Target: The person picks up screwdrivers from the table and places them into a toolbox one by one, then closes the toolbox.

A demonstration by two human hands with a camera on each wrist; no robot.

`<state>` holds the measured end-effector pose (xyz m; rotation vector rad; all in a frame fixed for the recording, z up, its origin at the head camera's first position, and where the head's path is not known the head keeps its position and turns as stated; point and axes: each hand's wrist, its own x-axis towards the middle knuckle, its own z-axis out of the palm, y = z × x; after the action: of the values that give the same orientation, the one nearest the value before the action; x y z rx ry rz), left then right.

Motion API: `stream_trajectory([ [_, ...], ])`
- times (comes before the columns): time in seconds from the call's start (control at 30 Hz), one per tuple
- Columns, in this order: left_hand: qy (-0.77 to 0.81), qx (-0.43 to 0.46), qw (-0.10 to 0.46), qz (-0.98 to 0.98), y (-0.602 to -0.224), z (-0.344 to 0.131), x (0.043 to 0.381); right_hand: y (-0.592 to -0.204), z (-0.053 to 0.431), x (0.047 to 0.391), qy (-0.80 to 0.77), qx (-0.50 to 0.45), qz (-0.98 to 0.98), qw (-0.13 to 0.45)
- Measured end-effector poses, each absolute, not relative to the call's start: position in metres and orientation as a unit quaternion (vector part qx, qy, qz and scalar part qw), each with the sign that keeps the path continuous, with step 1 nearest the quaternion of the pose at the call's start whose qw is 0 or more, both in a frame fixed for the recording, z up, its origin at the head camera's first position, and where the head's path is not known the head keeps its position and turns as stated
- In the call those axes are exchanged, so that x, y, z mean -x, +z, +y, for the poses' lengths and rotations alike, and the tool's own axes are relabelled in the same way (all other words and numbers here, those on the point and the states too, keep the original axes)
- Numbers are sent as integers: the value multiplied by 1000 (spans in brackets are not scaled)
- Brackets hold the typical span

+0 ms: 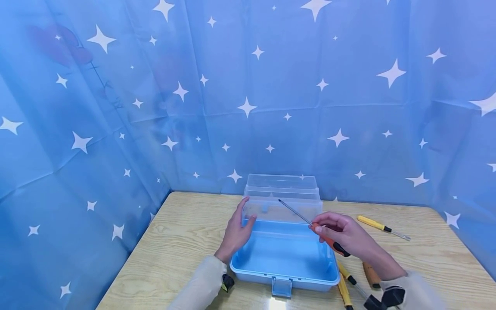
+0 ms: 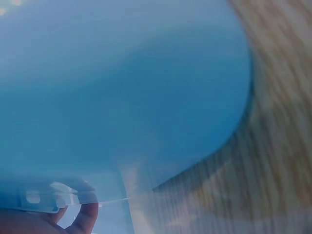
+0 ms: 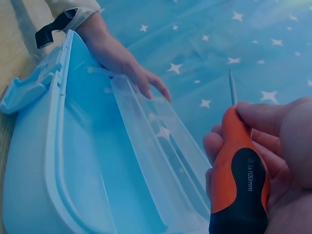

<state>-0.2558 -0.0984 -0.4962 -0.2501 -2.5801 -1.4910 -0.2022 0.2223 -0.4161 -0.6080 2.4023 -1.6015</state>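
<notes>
My right hand (image 1: 342, 232) grips an orange-and-black screwdriver (image 3: 240, 180) by its handle, above the right side of a light blue toolbox (image 1: 284, 277). The metal shaft points up and to the left in the head view, and "5x100mm" is printed on the handle. The toolbox stands with its clear lid (image 1: 280, 191) swung back, and no tools show inside. At the box's left rear, my left hand (image 1: 237, 230) rests against the lid's edge, thumb spread from the fingers. Part of that hand (image 2: 29, 222) shows through or beside clear plastic in the left wrist view.
A yellow-handled screwdriver (image 1: 372, 222) lies on the wooden table (image 1: 166, 254) at the right rear. More yellow-handled tools (image 1: 344, 290) and a brown-handled item (image 1: 370, 275) lie beside the box, partly under the right arm. A blue star-patterned curtain (image 1: 217, 129) hangs behind.
</notes>
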Motion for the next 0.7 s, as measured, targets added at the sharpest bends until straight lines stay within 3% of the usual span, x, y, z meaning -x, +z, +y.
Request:
stream_trajectory([
  [0.7, -500, 85, 68, -859, -496, -97, 253, -431, 194, 204, -546, 245, 789, 139],
])
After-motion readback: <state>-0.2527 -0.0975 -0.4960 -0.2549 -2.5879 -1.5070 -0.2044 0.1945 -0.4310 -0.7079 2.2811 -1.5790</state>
